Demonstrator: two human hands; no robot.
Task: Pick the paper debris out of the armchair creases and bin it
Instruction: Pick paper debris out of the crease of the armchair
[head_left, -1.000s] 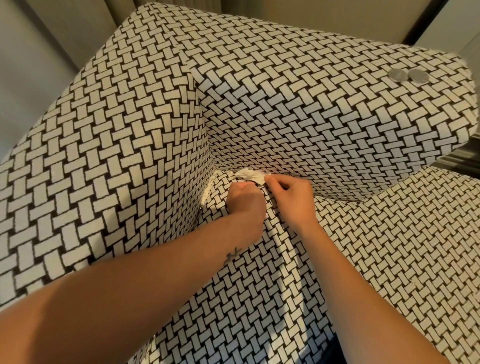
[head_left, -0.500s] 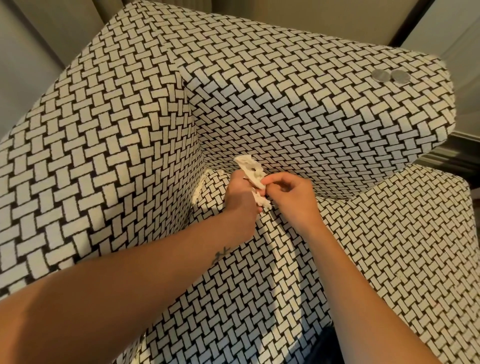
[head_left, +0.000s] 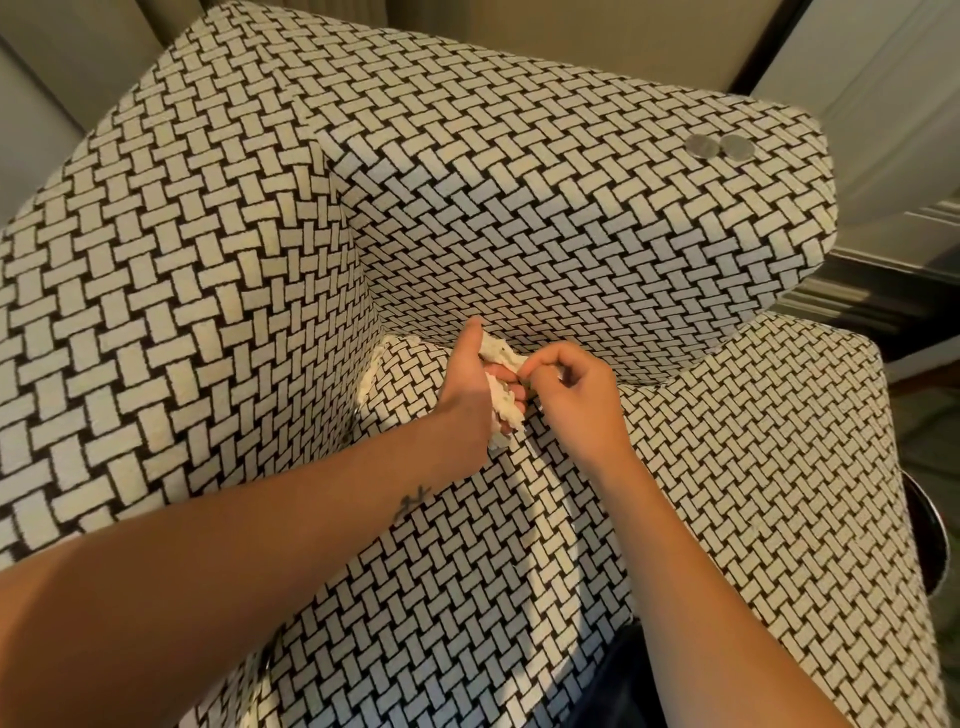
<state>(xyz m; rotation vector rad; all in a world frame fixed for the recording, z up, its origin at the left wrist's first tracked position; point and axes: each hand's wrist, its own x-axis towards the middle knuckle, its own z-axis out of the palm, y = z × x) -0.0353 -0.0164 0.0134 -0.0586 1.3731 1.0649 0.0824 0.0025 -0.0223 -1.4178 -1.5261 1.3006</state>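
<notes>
Crumpled paper (head_left: 503, 413) gathered into hands (head_left: 467, 387) (head_left: 579, 400), basketweave armchair (head_left: 519, 208)

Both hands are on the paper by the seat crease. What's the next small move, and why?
Probably close the left hand round the paper wad and let the right hand release its pinch. The wad lies in the left palm with a ragged end hanging below, so a firmer grip should keep bits from dropping onto the armchair.
</notes>
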